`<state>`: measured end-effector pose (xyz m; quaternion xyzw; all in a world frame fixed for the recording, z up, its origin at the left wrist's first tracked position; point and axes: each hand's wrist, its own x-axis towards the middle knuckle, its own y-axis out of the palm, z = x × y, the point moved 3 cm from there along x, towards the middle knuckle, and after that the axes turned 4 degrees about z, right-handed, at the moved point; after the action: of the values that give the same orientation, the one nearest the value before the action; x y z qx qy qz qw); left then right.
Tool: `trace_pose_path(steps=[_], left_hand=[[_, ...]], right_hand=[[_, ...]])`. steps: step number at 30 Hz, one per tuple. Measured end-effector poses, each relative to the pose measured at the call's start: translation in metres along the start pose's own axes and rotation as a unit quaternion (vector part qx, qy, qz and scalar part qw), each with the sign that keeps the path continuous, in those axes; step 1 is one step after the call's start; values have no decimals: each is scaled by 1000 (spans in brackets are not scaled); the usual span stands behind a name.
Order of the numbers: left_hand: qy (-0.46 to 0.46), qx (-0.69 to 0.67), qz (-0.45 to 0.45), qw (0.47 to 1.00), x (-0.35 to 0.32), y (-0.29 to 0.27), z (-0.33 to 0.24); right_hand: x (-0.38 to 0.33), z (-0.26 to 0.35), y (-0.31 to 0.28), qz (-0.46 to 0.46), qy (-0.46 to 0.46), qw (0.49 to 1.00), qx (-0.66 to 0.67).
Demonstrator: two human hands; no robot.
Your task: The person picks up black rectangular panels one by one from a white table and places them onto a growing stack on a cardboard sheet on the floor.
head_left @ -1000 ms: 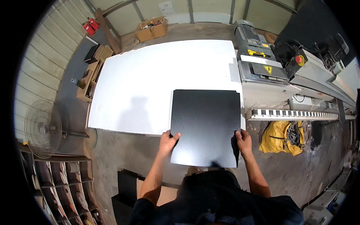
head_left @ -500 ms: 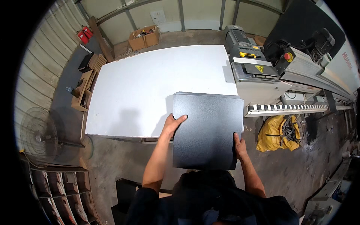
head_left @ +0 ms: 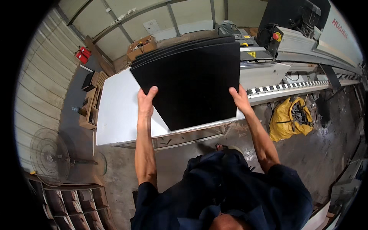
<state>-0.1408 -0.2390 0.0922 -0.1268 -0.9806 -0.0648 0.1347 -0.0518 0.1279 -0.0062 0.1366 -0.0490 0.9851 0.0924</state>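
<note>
Between my two hands is a stack of several flat black panels, raised and tilted, with its far edges slightly fanned out. My left hand grips the left edge, thumb lying on the front face. At the right edge my right hand is closed the same way, its thumb on the face and its fingers hidden behind. The lower edge of the stack is by the near edge of a white table; whether it touches the tabletop I cannot tell.
On the right is an edge-banding-type machine with a roller rail; a yellow sack lies below it. A standing fan and a shelf rack are at left. Behind the table stands a cardboard box.
Both hands have lifted the panel stack away from my body and tipped it up over the table. Its face now looks black rather than grey, and several far edges show.
</note>
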Motion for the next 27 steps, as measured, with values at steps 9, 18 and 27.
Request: trace_pose_path(steps=[9, 18, 27], left_hand=[[-14, 22, 15, 1000, -20, -45, 38], [87, 45, 8, 995, 0, -45, -26], [270, 444, -150, 841, -21, 47, -107]], right_hand=[[34, 11, 6, 229, 96, 953, -174], [89, 231, 58, 55, -371, 801, -467], [93, 213, 132, 158, -203, 739, -623]])
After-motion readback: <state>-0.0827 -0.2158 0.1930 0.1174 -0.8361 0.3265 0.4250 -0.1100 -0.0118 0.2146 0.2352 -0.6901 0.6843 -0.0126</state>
